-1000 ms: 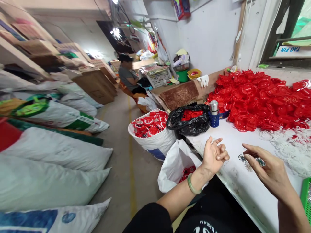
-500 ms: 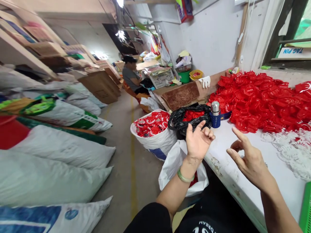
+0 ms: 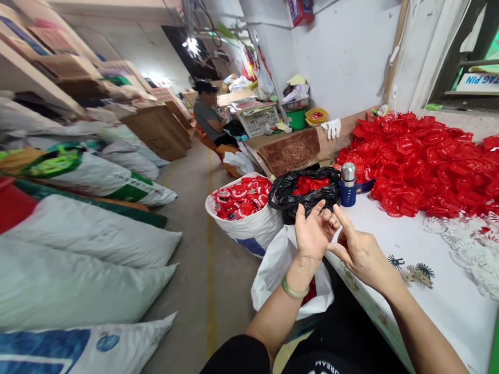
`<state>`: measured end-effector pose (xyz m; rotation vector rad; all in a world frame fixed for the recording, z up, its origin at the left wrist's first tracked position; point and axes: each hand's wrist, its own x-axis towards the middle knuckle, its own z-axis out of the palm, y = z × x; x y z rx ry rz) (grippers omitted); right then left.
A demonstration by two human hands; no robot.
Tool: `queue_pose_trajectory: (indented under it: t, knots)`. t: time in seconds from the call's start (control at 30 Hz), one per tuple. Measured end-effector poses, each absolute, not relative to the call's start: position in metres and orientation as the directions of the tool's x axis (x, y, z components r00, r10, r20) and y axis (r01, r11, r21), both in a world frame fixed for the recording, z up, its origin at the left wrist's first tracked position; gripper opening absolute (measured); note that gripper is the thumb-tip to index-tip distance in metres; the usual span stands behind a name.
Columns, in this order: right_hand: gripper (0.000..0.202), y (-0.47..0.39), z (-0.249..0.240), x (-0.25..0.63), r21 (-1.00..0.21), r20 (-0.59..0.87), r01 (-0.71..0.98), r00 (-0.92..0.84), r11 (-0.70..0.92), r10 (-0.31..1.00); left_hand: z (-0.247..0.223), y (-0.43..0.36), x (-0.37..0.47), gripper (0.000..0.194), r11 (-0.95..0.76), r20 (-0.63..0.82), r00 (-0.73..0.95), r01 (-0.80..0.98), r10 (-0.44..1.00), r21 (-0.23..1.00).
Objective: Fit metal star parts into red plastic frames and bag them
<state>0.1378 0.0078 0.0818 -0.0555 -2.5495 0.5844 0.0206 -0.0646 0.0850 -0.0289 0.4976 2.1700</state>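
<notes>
My left hand [image 3: 314, 234] is raised palm up over the table's edge, fingers loosely curled and apart, holding nothing. A pale green bangle [image 3: 294, 288] circles that wrist. Close beside it, my right hand [image 3: 360, 254] has its index finger and thumb stretched out towards the left hand, with nothing visible between them. Just beyond both hands sits a black plastic bag [image 3: 278, 192] with red pieces inside. Several small dark and beige spoked pieces [image 3: 419, 275] lie on the white table [image 3: 390, 234], right of my right hand.
A large heap of red plastic pieces [image 3: 421, 161] covers the table's far side, beside white spoked pieces [image 3: 473, 249]. A steel-topped flask [image 3: 348, 184] stands near the bag. Two white sacks [image 3: 253, 228] are on the floor. Full sacks [image 3: 89, 236] line the left. A person [image 3: 210, 117] sits farther back.
My right hand has moved left, close to my left hand. The small spoked pieces on the table have come into view. My left hand has barely shifted.
</notes>
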Motion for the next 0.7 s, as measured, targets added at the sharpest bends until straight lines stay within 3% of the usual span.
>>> queue_pose_trajectory:
  t: [0.43, 0.63, 0.7]
  knots:
    - [0.07, 0.018, 0.072, 0.142, -0.414, 0.473, 0.002, -0.854, 0.91, 0.217, 0.071, -0.054, 0.028, 0.056, -0.51, -0.181, -0.587, -0.791, 0.789, 0.338]
    - [0.057, 0.024, 0.067, 0.146, -0.367, 0.213, 0.137, -0.95, 0.92, 0.227, 0.065, -0.052, 0.035, 0.054, -0.47, -0.192, -0.555, -0.809, 0.809, 0.354]
    - [0.054, 0.024, 0.065, 0.152, -0.411, 0.161, 0.131, -0.964, 0.902, 0.213, 0.061, -0.053, 0.041, 0.054, -0.431, -0.198, -0.518, -0.829, 0.832, 0.358]
